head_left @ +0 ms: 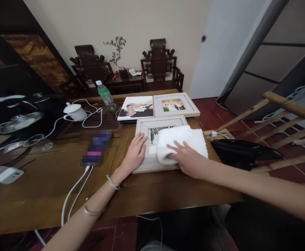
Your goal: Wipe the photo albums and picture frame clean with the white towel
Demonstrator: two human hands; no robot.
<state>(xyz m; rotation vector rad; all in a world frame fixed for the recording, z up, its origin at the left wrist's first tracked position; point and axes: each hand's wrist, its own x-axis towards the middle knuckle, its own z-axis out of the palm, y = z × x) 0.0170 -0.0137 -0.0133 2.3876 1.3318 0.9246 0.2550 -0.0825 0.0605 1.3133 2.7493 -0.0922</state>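
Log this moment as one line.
left hand: flat on picture frame edge | right hand: pressing white cloth onto frame glass | frame: lying on wooden table

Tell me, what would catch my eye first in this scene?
Probably the white folded cloth, pressed by the right hand onto the near picture frame on the wooden table. The left hand lies flat on that frame's left edge. Behind lie two more framed photos and a green bottle.
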